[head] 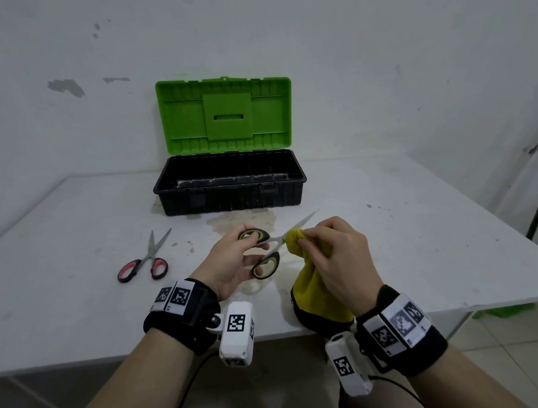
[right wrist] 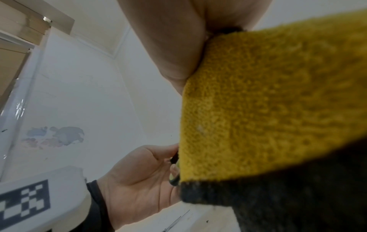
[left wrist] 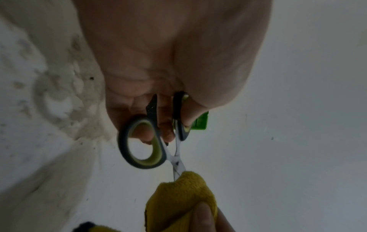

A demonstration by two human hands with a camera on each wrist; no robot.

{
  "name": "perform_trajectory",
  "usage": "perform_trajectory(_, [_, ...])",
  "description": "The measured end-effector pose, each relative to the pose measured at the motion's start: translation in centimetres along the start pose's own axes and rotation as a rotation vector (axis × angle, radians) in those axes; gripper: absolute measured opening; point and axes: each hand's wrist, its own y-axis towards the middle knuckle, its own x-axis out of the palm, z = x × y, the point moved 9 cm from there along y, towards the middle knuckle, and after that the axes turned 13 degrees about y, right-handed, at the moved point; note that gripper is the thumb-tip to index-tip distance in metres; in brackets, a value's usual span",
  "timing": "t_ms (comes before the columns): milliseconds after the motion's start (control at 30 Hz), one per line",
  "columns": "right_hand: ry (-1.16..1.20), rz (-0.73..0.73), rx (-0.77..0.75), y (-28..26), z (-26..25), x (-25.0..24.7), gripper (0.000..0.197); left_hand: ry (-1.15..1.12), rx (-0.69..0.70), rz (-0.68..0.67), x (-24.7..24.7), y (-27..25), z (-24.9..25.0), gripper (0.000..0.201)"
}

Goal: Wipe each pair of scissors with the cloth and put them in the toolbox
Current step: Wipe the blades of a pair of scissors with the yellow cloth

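The left hand point(head: 230, 264) grips the green scissors point(head: 266, 247) by their handles, fingers curled round the two loops, and holds them above the table point(head: 425, 240) near the middle of its front edge, blades pointing up and away to the right. The right hand point(head: 336, 256) pinches the cloth point(head: 316, 293) round the blades just past the pivot, thumb and fingers pressed together on the yellow fold; the blade tips stick out beyond it. The rest of the cloth hangs down from the hand, and its dark lower hem reaches the table's front edge. The left wrist view shows the pivot bare and the blades going into the fold. The red scissors point(head: 145, 260) lie on the table toward its left side, blades slightly parted and pointing away. The toolbox point(head: 229, 181) stands at the middle of the back edge against the wall, green lid point(head: 225, 114) raised upright; nothing shows in the part of the black tray that can be seen.
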Motion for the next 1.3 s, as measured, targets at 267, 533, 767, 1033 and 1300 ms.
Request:
perform_trajectory(267, [0.024,0.005,0.012,-0.3,0.4,0.0,0.011,-0.003,0.054,0.129,-0.9,0.9,-0.1,0.011])
perform_trajectory(533, [0.013,-0.015,0.040,-0.6,0.8,0.3,0.013,0.031,0.035,0.321,-2.7,0.9,-0.5,0.015])
perform_trajectory(767, [0.010,0.004,0.006,-0.5,0.4,0.3,0.012,-0.070,-0.030,0.198,-1.1,0.6,-1.5,0.032])
perform_trajectory(1033, [0.008,0.000,-0.008,-0.4,0.0,0.2,0.012,-0.160,-0.083,-0.027,0.9,0.5,-1.5,0.018])
perform_trajectory(1300, [-0.002,-0.019,-0.003,-0.3,0.1,0.7,0.014,0.039,-0.019,0.111,0.3,0.5,-1.1,0.027])
